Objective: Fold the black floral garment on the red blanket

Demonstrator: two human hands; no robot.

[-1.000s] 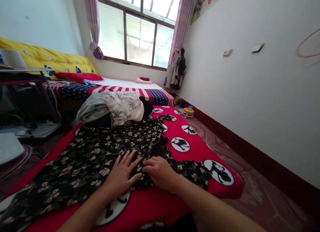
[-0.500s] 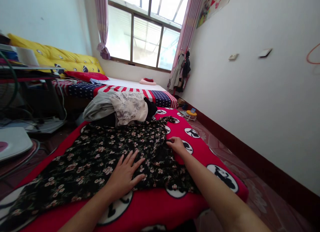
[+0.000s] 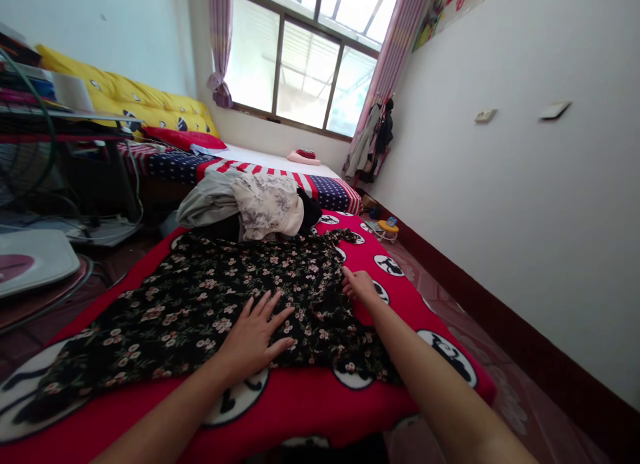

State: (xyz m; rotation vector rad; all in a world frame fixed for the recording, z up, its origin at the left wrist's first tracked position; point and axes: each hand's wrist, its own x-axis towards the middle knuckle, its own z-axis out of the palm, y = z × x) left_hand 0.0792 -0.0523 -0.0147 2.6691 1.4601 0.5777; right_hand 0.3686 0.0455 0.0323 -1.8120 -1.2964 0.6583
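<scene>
A black floral dress [image 3: 200,304] lies spread sideways on a red blanket [image 3: 300,397], its wide hem to the left and its neckline and sleeves to the right. My left hand [image 3: 255,334] rests flat on the middle of the dress, fingers spread. At the neckline, my right hand [image 3: 359,287] is closed, its fingers curled at the cloth's edge; the fingertips are partly hidden. Just behind the dress sits a heap of clothes with a cream floral garment [image 3: 270,204] and a grey garment [image 3: 210,201].
Beyond the blanket stands a bed with a star-and-stripe cover [image 3: 330,192], under the window. A cluttered desk [image 3: 65,134] and a stool with a pale seat [image 3: 35,261] are at left. A white wall [image 3: 525,204] runs along the right, with a small yellow stool [image 3: 388,226] near it.
My right hand has shifted slightly at the neckline, and its fingers are more curled now. The cloth near it lies flatter. My left hand stays flat on the dress. The view has tilted slightly.
</scene>
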